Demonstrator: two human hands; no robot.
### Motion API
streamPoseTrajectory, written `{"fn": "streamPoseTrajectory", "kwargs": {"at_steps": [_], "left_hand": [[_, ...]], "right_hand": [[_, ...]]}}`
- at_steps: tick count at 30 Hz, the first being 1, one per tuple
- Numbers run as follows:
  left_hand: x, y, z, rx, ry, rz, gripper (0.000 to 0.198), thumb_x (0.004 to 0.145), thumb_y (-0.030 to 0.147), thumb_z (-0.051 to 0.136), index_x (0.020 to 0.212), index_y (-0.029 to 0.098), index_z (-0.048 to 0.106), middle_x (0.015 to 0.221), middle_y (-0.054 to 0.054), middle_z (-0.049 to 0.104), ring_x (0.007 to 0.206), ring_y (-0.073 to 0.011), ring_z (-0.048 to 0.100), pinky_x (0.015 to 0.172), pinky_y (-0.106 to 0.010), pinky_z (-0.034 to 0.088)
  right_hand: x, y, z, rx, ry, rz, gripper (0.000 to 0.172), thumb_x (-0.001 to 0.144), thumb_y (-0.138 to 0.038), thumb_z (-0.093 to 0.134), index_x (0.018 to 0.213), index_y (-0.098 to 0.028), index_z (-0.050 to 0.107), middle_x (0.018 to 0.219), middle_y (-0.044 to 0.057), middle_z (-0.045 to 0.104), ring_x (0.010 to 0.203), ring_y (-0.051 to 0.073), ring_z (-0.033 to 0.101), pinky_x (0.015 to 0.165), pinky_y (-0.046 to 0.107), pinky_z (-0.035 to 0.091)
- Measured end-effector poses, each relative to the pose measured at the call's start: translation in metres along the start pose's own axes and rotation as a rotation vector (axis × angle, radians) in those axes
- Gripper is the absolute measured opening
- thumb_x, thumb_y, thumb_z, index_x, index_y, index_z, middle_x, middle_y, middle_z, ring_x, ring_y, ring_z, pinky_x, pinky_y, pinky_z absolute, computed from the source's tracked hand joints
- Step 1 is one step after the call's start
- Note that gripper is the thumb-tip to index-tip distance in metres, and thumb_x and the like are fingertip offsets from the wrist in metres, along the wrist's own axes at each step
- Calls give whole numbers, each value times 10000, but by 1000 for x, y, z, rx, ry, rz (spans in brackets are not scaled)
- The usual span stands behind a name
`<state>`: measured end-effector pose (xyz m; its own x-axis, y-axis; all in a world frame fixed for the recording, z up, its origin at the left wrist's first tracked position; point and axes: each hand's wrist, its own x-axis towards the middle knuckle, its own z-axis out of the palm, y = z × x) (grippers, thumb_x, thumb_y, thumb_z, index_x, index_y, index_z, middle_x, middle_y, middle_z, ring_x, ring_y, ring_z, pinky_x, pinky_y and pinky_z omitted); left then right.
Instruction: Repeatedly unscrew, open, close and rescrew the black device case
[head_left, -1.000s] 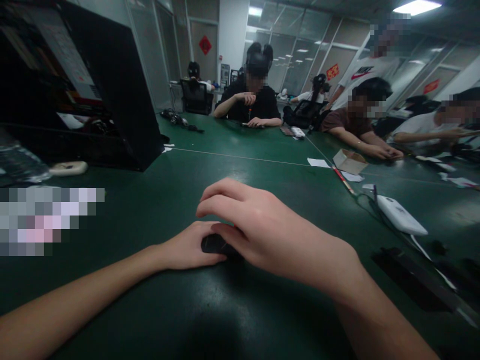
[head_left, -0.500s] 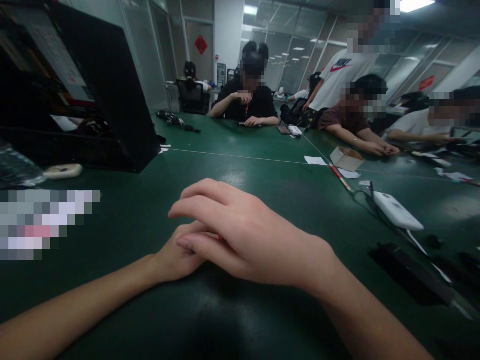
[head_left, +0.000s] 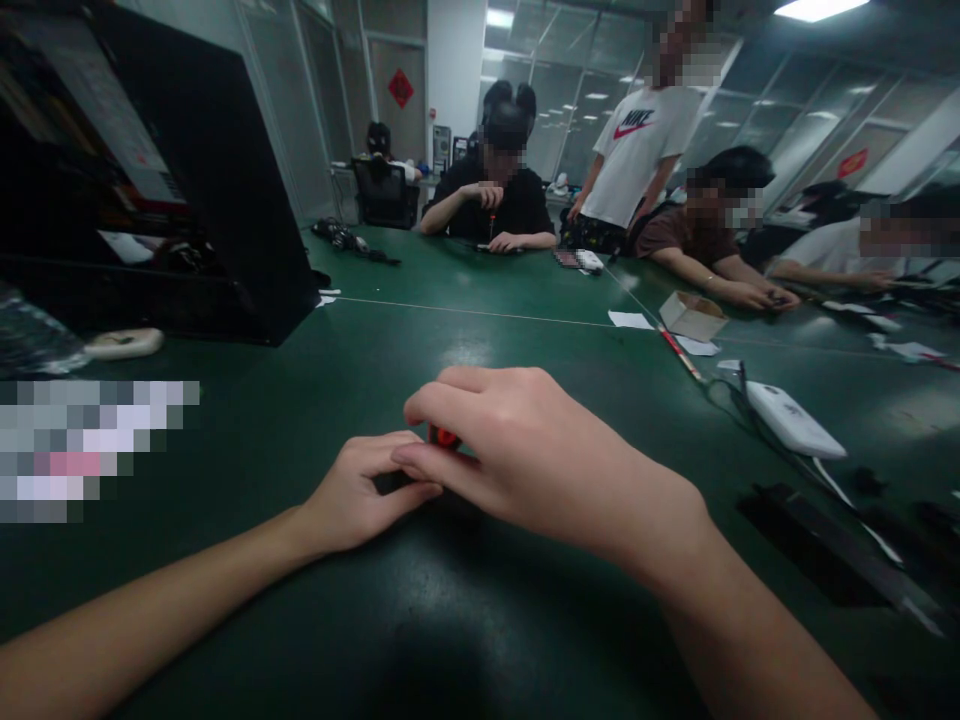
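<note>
Small red-marked object [head_left: 448, 437], mostly hidden, probably light and rigid, best held by its sides, sits between left hand [head_left: 351, 500] and curled right hand [head_left: 525, 445], grips indeterminable.

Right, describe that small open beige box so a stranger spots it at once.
Start from the big dark-green table and look beyond the person's bare right hand, to the right. The small open beige box stands beside a thin red-and-tan stick, farther back than the rounded white plastic device. Its raised walls set it apart from the flat white sheets nearby.
</note>
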<state>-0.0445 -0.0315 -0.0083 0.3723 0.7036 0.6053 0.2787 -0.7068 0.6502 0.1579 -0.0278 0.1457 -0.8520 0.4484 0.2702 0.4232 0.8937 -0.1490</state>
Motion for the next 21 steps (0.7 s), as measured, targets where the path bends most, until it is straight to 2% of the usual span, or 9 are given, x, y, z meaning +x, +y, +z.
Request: {"fn": "streamPoseTrajectory", "kwargs": {"at_steps": [2,7,13,18,21], "left_hand": [[1,0,-1,17,2,7,156,891,187,732,746,175,675,760,-8,710,695,-156,683,684,-252,532],[2,1,-1,63,20,-21,212,884,233,732,712,167,626,702,6,661,638,-143,633,640,-246,495],[0,0,0,82,12,-83,231,887,314,721,734,158,645,709,-14,664,654,-174,642,613,-267,511],[0,1,-1,58,8,8,111,900,254,688,831,168,702,791,-41,720,717,-188,673,661,-283,545],[1,5,-2,52,13,92,150,932,187,602,845,174,724,803,-57,732,729,-190,678,687,-292,551]], "right_hand": [[0,0,0,45,5,-13,130,999,-189,537,1058,-124,633,973,52,644,799,141,544,681,269,371],[-1,-3,-3,144,14,-45,306,949,-68,517,1248,-103,572,1167,96,609,962,160,571,786,277,426],[-1,-5,-4,104,-16,1,224,1007,-256,544,1187,-131,594,1078,79,638,883,177,572,741,303,414],[-2,-6,-5,122,-38,20,242,988,-170,502,1211,-123,583,1066,74,650,900,178,589,762,307,419],[-3,-6,-5,144,-67,9,273,960,-145,519,1226,-130,578,1079,74,649,914,181,594,758,300,427]]}}
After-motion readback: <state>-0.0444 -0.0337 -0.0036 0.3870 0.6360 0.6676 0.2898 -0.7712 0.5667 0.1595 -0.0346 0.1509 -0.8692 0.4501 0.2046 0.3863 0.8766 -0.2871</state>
